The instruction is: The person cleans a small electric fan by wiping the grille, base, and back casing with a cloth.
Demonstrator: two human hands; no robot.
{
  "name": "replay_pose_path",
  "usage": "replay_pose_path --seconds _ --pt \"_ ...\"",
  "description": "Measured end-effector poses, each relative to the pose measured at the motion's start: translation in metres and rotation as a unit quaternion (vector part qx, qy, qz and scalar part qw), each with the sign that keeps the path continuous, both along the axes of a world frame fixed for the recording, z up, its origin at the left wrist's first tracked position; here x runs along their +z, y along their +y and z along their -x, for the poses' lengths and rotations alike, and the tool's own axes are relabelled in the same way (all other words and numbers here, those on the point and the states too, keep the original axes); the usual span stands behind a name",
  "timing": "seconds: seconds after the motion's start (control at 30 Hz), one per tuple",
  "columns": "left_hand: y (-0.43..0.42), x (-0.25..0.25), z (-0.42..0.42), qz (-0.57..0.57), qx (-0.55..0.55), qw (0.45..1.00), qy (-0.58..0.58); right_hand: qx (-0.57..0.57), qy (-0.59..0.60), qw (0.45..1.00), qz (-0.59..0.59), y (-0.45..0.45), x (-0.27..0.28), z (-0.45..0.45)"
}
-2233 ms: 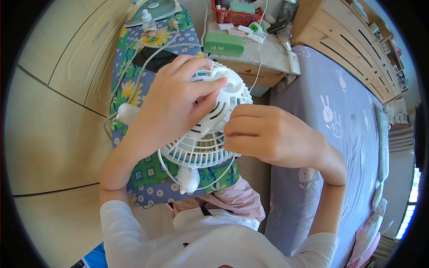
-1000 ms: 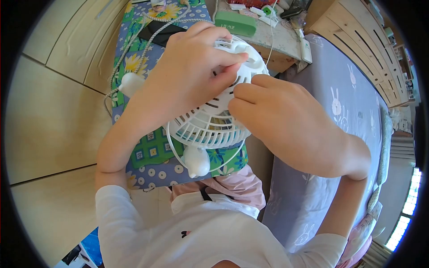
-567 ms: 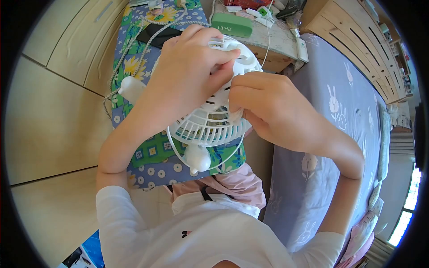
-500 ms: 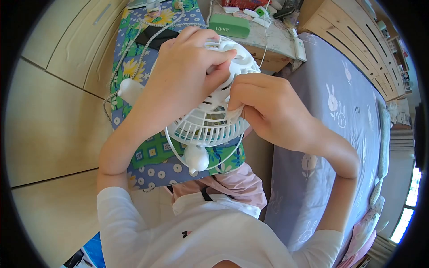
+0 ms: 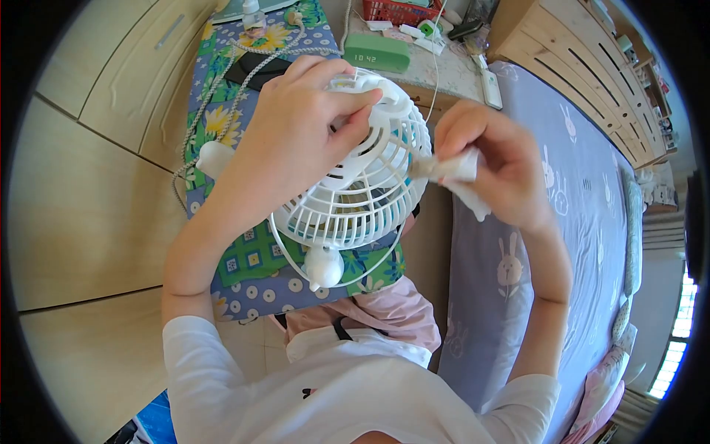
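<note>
A small white fan with a slatted round cage stands over the patterned cloth. My left hand is closed on the upper part of its housing, fingers and thumb curled at the top. To the right of the cage, my right hand pinches a crumpled white wipe. Its tip is greyish brown and hangs close to the cage's right side; I cannot tell whether they touch. Below the cage are a white rounded foot and a thin white loop. Another white rounded part pokes out left of my forearm.
The flowered cloth covers a narrow table. Behind the fan are a green digital clock, a dark phone, a braided cord and a red basket. A grey-blue bed lies right, cabinets left.
My right hand has moved right and up, drawing the wipe away from the cage's slats, so more of the wipe shows. My left hand stays on the fan.
</note>
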State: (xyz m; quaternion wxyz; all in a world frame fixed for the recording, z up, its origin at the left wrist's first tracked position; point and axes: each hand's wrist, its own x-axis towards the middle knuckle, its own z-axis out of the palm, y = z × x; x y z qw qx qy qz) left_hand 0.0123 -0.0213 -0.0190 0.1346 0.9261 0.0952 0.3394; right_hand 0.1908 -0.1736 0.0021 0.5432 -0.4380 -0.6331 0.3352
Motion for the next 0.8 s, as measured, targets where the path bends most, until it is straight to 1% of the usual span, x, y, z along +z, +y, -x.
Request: replay_pose_path --seconds 0.03,0.07,0.1,0.13,0.2,0.23,0.27,0.33,0.37,0.43,0.47,0.53,0.57,0.63,0.67,0.7,0.73,0.77,0.8 --pt "0.001 -0.001 0.0 -0.002 0.002 1.0 -0.007 -0.009 -0.126 0.992 0.012 -0.004 0.008 0.004" --pt "0.0 -0.002 0.001 -0.002 0.004 1.0 -0.015 -0.018 -0.25 0.968 0.026 -0.007 0.012 0.006" --pt "0.0 -0.003 0.001 0.001 0.005 1.0 -0.014 0.01 -0.316 0.947 -0.051 -0.006 0.006 0.004" --pt "-0.001 -0.002 0.001 0.011 0.0 1.0 -0.016 0.011 -0.315 0.948 -0.049 -0.006 0.002 0.005" --pt "-0.002 -0.002 0.0 0.023 -0.004 1.0 -0.019 -0.023 -0.42 0.892 -0.169 -0.005 -0.003 0.009" --pt "-0.002 -0.002 0.0 0.01 -0.004 1.0 -0.021 -0.026 -0.434 0.879 -0.196 -0.004 -0.008 0.008" --pt "-0.002 -0.002 -0.001 -0.003 -0.004 1.0 -0.023 -0.024 -0.434 0.879 -0.196 -0.004 -0.011 0.009" --pt "-0.003 0.0 0.001 -0.001 0.001 1.0 -0.021 -0.052 -0.506 0.823 -0.252 -0.005 -0.014 0.01" --pt "-0.004 0.0 0.001 0.0 0.006 1.0 -0.017 -0.05 -0.506 0.823 -0.253 -0.006 -0.011 0.013" --pt "-0.004 -0.002 0.0 -0.018 0.013 1.0 -0.019 -0.064 -0.577 0.784 -0.219 -0.01 -0.002 0.018" --pt "-0.005 -0.003 -0.001 -0.037 0.019 0.999 -0.021 -0.063 -0.577 0.785 -0.217 -0.01 -0.002 0.02" --pt "-0.01 -0.003 -0.003 -0.031 0.028 0.999 -0.018 -0.03 -0.579 0.782 -0.23 -0.008 -0.001 0.021" --pt "-0.012 -0.002 -0.004 -0.027 0.038 0.999 -0.014 -0.031 -0.579 0.782 -0.229 -0.007 -0.001 0.018" --pt "-0.012 -0.003 -0.005 -0.042 0.04 0.998 -0.016 0.009 -0.541 0.818 -0.195 -0.007 -0.006 0.01" --pt "-0.012 -0.003 -0.006 -0.058 0.046 0.997 -0.02 0.005 -0.543 0.817 -0.194 -0.007 -0.012 0.014" --pt "-0.012 -0.003 -0.007 -0.06 0.041 0.997 -0.022 -0.015 -0.508 0.825 -0.247 -0.002 -0.021 0.022" --pt "-0.011 -0.003 -0.007 -0.038 0.038 0.998 -0.017 -0.038 -0.469 0.83 -0.3 0.0 -0.027 0.028" --pt "-0.01 -0.003 -0.007 -0.018 0.036 0.999 -0.012 -0.039 -0.466 0.836 -0.288 0.0 -0.026 0.028" --pt "-0.009 -0.003 -0.006 -0.023 0.034 0.999 -0.008 -0.044 -0.463 0.836 -0.291 -0.001 -0.024 0.029"
